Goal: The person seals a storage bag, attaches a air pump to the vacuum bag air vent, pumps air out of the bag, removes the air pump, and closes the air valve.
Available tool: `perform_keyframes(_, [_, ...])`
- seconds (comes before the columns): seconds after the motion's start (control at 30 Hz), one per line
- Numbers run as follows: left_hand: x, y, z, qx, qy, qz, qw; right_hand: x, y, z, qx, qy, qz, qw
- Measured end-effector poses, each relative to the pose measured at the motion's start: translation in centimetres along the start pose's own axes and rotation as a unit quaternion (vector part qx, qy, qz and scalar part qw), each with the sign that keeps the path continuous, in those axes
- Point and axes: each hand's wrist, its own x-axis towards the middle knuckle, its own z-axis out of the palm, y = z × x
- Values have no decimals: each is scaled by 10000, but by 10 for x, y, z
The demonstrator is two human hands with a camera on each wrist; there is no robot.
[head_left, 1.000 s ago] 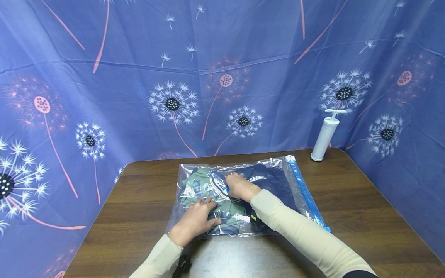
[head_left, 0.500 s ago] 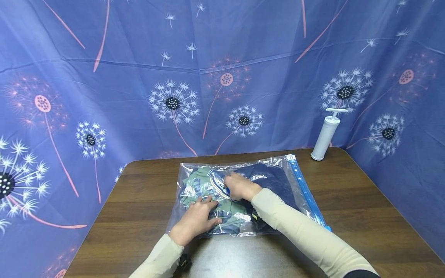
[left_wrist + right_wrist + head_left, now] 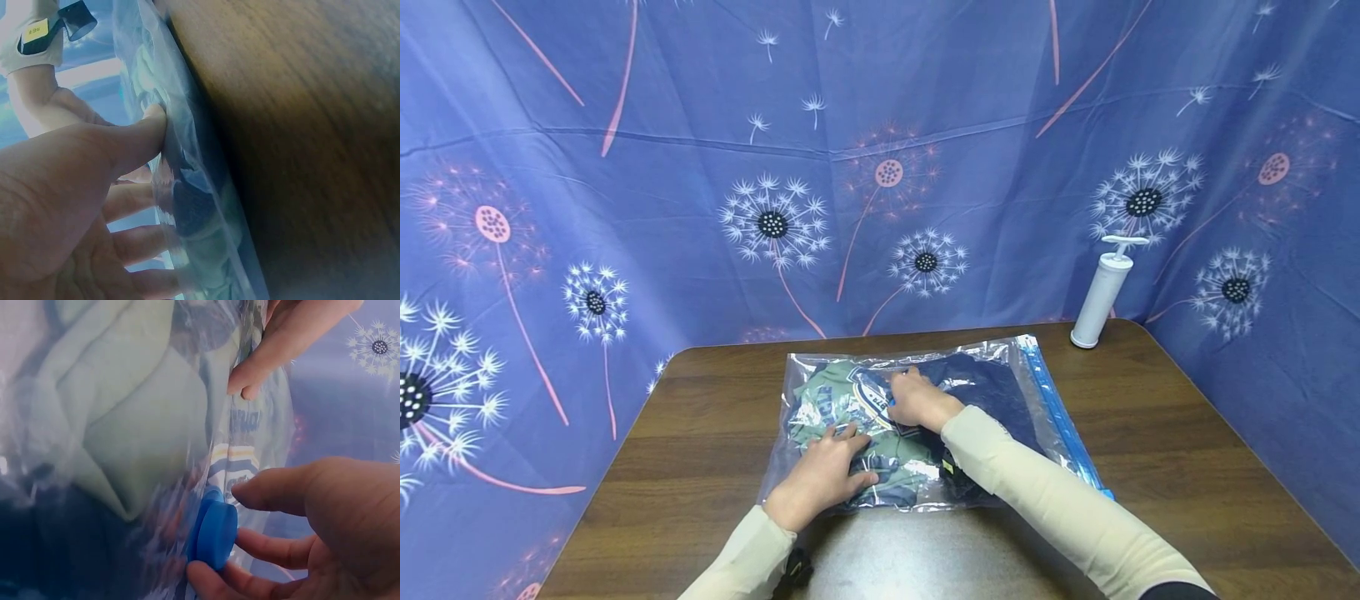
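"Hardly anything has moved since half a second ago: just the right hand [image 3: 921,402], shifted a touch. What's there, from the left?"

"Left hand [image 3: 823,475] first: fingers spread, resting on the bag [image 3: 1032,392] and gripping nothing. The bag lies mid-table [image 3: 700,433], a green shirt [image 3: 812,400] in its left half."

"And the right hand?"

"Its fingers curl round a blue cap [image 3: 217,534] on the bag's upper face. Whether the thumb touches the cap, I cannot tell."

"Right of that?"

"Navy cloth [image 3: 992,392] in the bag, then the blue zip [image 3: 1066,417] down the right edge. Beyond it a white pump [image 3: 1101,300] stands on the table, apart from the bag."

"So how much is done?"

"Packing, I'd judge: shirt and cloth are both inside. The zip may be closed, but it's too small to be sure. The cap seems the step in hand; tight or loose, I can't see. The bag looks plump and the pump isn't in use, so the air is probably not out yet."
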Motion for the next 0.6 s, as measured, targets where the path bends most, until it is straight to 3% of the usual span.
perform_keyframes(0.23, [0, 0, -1, 11, 5, 23, 10000, 2, -1, 0, -217, 78, -387, 9990])
perform_keyframes(0.6, [1, 0, 1, 33, -49, -10, 10000, 2, 4, 2, -757, -171, -1156, 9903])
